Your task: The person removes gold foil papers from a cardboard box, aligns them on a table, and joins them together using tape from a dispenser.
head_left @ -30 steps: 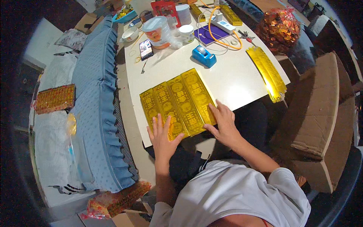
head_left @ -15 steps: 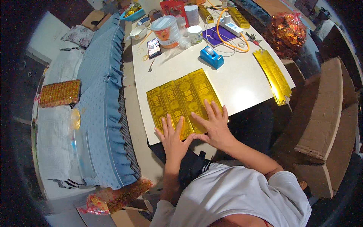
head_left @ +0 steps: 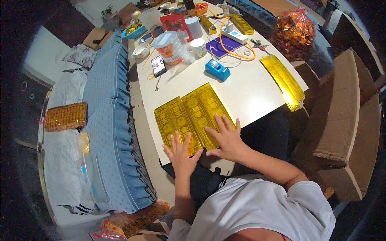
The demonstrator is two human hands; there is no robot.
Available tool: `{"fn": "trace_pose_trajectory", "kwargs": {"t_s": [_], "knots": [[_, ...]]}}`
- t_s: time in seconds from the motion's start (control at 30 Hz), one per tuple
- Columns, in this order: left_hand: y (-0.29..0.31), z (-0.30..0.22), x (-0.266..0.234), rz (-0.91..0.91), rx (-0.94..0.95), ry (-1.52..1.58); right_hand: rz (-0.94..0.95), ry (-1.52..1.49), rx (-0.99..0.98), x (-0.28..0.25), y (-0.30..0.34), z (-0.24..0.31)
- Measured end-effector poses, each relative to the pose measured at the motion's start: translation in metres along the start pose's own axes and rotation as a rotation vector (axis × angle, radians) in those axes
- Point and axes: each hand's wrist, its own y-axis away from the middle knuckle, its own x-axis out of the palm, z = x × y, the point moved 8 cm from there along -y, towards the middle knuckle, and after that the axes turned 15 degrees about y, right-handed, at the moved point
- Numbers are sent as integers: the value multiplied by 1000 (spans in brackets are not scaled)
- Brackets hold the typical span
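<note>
Gold printed foil sheets with raised patterns lie side by side near the front edge of the white table [head_left: 257, 94]. A narrow seam parts the left pair of gold strips [head_left: 171, 114] from the right pair of gold strips [head_left: 202, 103]. My left hand [head_left: 182, 158] rests with spread fingers on the near end of the left pair. My right hand [head_left: 231, 142] lies flat over the near right part of the right pair, fingers apart and thumb toward the seam. Neither hand grips anything.
Beyond the strips stand a blue tape dispenser [head_left: 217, 70], a phone [head_left: 159, 66], a clear tub [head_left: 168, 49] and a purple folder [head_left: 222, 47] with cables. More gold strips [head_left: 282, 80] lie at the right edge, near a cardboard box [head_left: 335, 112]. A blue-covered sofa [head_left: 106, 140] is left.
The right pair of strips now sits slightly apart from the left pair, with a visible gap. My thumbs have moved apart. The whole view has shifted a little.
</note>
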Motion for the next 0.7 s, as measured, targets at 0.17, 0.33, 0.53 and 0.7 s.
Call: {"fn": "trace_pose_trajectory", "kwargs": {"t_s": [0.17, 0.33, 0.53, 0.7], "knots": [[-6, 17, -7, 14, 4, -9, -9, 74, 8, 6, 0, 11], [-9, 31, -14, 23, 39, 47, 36, 48, 6, 6, 2, 6], [-12, 26, -19, 19, 60, 61, 143, 47, -101, 2, 5, -28], [-55, -5, -27, -7, 186, 91, 195, 73, -146, 0, 9, -50]]}}
